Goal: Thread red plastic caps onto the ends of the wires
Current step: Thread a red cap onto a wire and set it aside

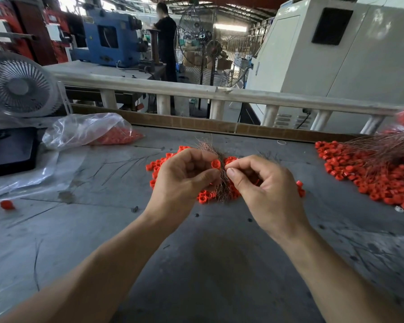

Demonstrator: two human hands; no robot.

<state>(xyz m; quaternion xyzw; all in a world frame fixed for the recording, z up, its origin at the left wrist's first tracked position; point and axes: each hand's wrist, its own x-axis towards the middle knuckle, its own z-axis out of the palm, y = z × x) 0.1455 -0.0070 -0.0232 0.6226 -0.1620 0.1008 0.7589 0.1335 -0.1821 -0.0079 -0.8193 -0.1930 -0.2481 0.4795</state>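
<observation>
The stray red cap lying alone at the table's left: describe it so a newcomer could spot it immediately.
Start at the white desk fan at far left, then drop past the black tray to the grey tabletop. The lone red cap lies there near the left edge, far from the cap piles.

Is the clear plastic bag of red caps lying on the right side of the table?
No, the clear plastic bag of red caps lies at the table's far left, beside the white fan.
</observation>
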